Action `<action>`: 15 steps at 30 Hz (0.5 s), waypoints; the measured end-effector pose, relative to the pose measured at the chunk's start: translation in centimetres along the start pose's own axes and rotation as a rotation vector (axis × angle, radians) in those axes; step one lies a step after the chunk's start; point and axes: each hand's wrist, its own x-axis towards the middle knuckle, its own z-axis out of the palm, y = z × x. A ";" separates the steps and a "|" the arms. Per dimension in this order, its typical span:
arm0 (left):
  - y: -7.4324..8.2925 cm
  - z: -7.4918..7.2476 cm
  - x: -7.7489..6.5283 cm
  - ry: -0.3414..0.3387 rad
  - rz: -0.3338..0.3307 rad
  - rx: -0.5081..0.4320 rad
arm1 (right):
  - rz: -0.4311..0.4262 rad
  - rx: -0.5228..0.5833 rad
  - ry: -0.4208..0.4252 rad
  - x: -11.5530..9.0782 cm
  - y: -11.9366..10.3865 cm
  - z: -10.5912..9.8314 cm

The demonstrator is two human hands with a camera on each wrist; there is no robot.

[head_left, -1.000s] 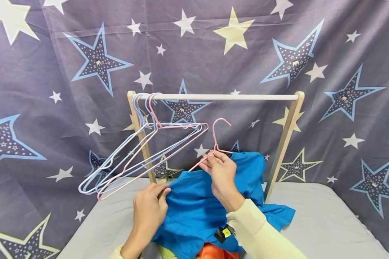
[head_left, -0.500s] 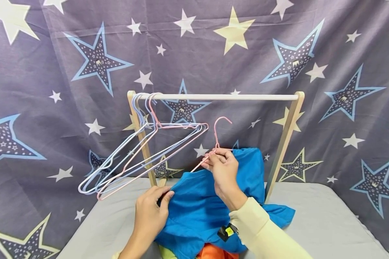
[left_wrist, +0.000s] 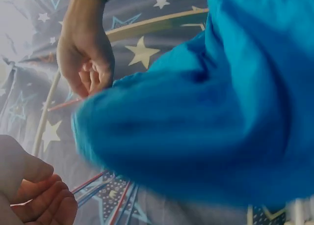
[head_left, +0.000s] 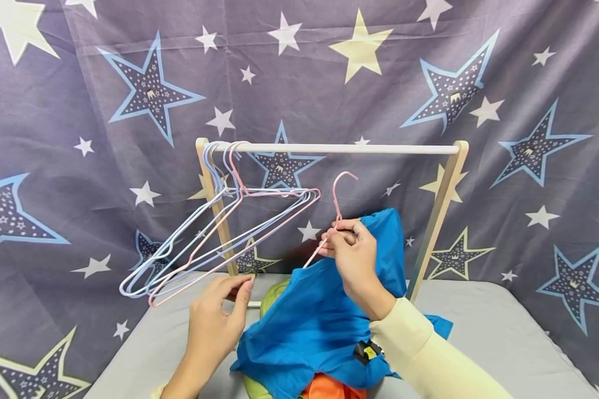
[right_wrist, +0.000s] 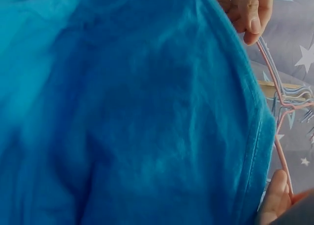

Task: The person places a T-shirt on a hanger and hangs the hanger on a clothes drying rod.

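Note:
In the head view, my right hand [head_left: 356, 257] pinches a pink wire hanger [head_left: 336, 191] just below its hook. A blue T-shirt [head_left: 304, 327] drapes from this hanger, whose arms mostly disappear inside the cloth. My left hand [head_left: 214, 318] is left of the shirt and apart from it, thumb and fingertips close together. The left wrist view shows that left hand [left_wrist: 44, 195] holding nothing, its fingers loosely bent beside the shirt [left_wrist: 162, 126]. In the right wrist view, the shirt [right_wrist: 162, 112] fills most of the picture, with the left hand [right_wrist: 252, 14] beyond its edge.
A rack with a white rail [head_left: 349, 149] and wooden posts stands behind the shirt. Several blue, white and pink hangers [head_left: 194, 249] hang at its left end. Green cloth [head_left: 273, 295] and orange cloth [head_left: 329, 387] lie under the shirt on the grey sheet [head_left: 489, 332].
The left hand has let go of the shirt's edge and moved left and slightly down. The right hand has lifted the hanger a little, up and right, and the shirt's left side has dropped.

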 end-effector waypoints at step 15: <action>-0.8 -1.6 3.0 0.163 0.209 0.174 | -0.105 -0.170 -0.130 0.3 -4.7 -1.9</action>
